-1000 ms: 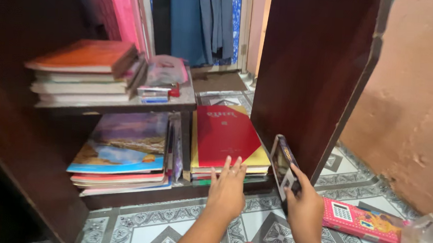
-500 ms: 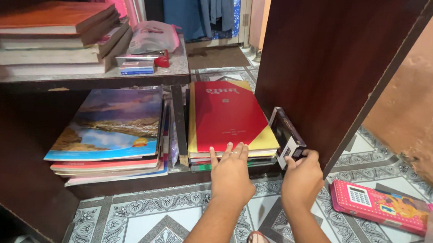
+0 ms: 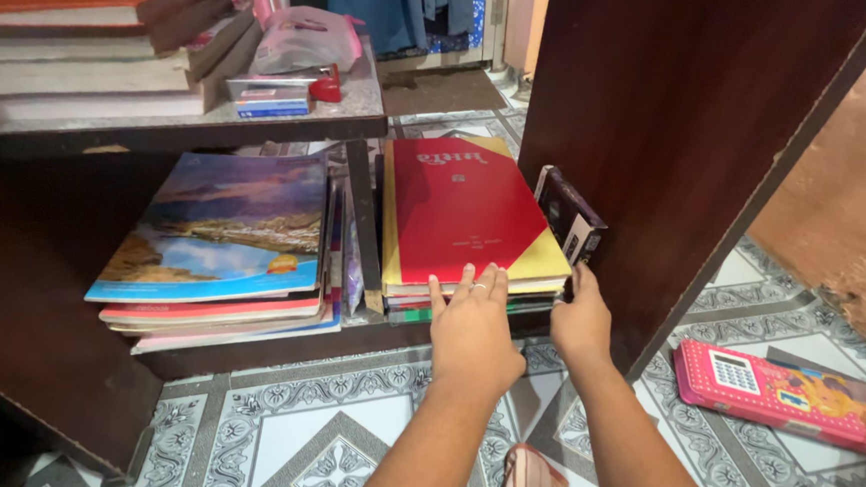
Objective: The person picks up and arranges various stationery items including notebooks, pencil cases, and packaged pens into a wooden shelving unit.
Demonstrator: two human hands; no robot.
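Note:
My left hand point(image 3: 473, 326) rests flat with fingers together against the front edge of a stack of books topped by a red book point(image 3: 455, 210) over a yellow one, on the bottom shelf. My right hand point(image 3: 579, 318) pushes a small dark box point(image 3: 567, 217) edgewise into the gap between that stack and the brown cabinet side panel point(image 3: 681, 118). The fingers touch the box's near end; most of the box stands upright inside the gap.
A second stack topped by a landscape-cover book point(image 3: 219, 225) lies on the left. The upper shelf point(image 3: 210, 120) holds thick books, small boxes and a plastic bag. A pink calculator case point(image 3: 779, 395) lies on the patterned tile floor point(image 3: 310, 447) at right.
The box has gone from held in front of the shelf to slid deep between the stack and the side panel. My left hand stayed at the stack's edge. The view moved closer.

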